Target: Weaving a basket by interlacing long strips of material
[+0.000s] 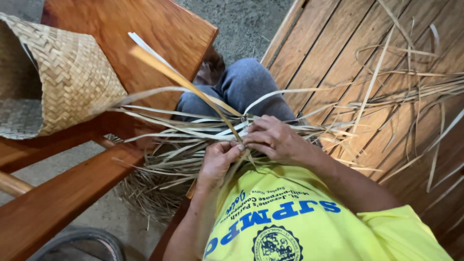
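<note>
Dried leaf strips [193,130] lay bunched across the person's lap at frame centre, fanning out to both sides, with one long yellow strip [164,67] rising up and leftward from the hands. At far left, a woven basket [63,77] rested tilted on its side on a wooden bench [72,193], mouth facing left, its plaited wall pale tan. Below the bench edge, a loose mass of frayed fibre [145,188] hung toward the concrete floor [116,217], and a dark curved rim [82,241] showed at the bottom left corner; what it belonged to could not be told. At centre, the left hand [217,162] was curled narrow, fingers pinched onto the strips just beneath the crossing point. The right hand [273,140] sat touching it on the right, fingers bent down and pressing the strips flat, thumb tucked near the left fingertips. Behind the hands, a knee in grey trousers [241,87] pointed away from the camera. The yellow shirt [290,222] filled the lower centre. To the right, more loose strips [411,92] sprawled over a wooden plank surface [328,48], some curling upward, well apart from the hands.
</note>
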